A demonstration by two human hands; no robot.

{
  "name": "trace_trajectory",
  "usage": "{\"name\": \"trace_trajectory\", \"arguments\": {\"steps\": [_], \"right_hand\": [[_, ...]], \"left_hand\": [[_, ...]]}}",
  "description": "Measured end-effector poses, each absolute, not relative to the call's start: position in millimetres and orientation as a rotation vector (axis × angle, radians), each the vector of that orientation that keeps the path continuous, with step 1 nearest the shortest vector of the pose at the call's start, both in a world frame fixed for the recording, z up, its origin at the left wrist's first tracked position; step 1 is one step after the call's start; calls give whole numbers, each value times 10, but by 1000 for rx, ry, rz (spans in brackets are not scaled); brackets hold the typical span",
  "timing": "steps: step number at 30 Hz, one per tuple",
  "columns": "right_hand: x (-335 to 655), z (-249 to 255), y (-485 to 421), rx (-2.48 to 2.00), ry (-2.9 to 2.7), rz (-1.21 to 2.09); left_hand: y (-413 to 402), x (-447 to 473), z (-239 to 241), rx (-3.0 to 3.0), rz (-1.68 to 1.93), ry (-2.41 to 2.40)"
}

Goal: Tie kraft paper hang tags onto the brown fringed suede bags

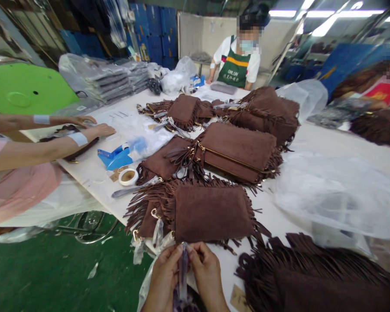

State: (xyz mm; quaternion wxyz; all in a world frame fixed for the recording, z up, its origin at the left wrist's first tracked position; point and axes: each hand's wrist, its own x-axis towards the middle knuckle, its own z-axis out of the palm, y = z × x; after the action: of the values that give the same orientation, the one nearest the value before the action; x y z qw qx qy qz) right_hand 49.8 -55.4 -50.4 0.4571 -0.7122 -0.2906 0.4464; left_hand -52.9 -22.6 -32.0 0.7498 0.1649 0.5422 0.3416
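At the table's near edge, my left hand (164, 269) and my right hand (207, 272) meet with fingertips pinched together. Between them they grip the top of a narrow strap wrapped in clear plastic (183, 277), which hangs down toward a dark bundle at the bottom edge. Just beyond my fingers lies a brown fringed bag (212, 212), flat on the table. Gold clasps with plastic-wrapped straps stick out on its left side. To the right of my hands is another dark brown fringed bag (325, 288), partly out of frame, with a cardboard tag (239, 299) by it.
More brown fringed bags (237, 145) are piled mid-table. A tape roll (128, 177) and blue tape dispenser (115, 158) lie left. Clear plastic bags (338, 195) cover the right. A co-worker's hands (99, 130) work at left; a person in an apron (234, 67) stands across.
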Motion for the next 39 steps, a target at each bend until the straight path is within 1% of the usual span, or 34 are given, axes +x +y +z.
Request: {"name": "trace_trajectory", "arguments": {"steps": [4,6,10,12,13,15,18,20,22,25,27,35,39], "right_hand": [[498,-471,-544,-1897,-905,964],[472,-484,-550,-1964,-1044,810],[415,-545,-561,-1977,-1338,394],[405,-557,-557,-1961,-1396,282],[408,-551,-553,-1952,-1393,280],[432,-514,-551,-1913,-1334,401],[493,-437,-570,-1775,-1091,882],[524,-424,-600,-1633,-844,1189],[528,-462,-634,-1510,-590,1328],[496,-562,-659,-1336,-311,1449],[475,-607,-644,-1243,-221,1541],[547,-712,-519,-1309,-358,1550],[548,-764,-507,-1351,-371,1495]], "left_hand": [[-213,-550,-310,309,704,1157],[-205,-557,-321,279,700,1161],[-180,-536,-366,246,662,1182],[-162,-507,-379,265,652,1183],[-152,-490,-377,280,656,1184],[-135,-458,-347,338,691,1175],[-115,-440,-271,434,748,1124],[-110,-459,-232,443,723,1091],[-107,-499,-221,393,671,1068],[-97,-577,-249,299,645,1037],[-81,-626,-280,275,638,1025],[52,-704,-275,392,503,1074],[75,-723,-253,448,461,1089]]}}
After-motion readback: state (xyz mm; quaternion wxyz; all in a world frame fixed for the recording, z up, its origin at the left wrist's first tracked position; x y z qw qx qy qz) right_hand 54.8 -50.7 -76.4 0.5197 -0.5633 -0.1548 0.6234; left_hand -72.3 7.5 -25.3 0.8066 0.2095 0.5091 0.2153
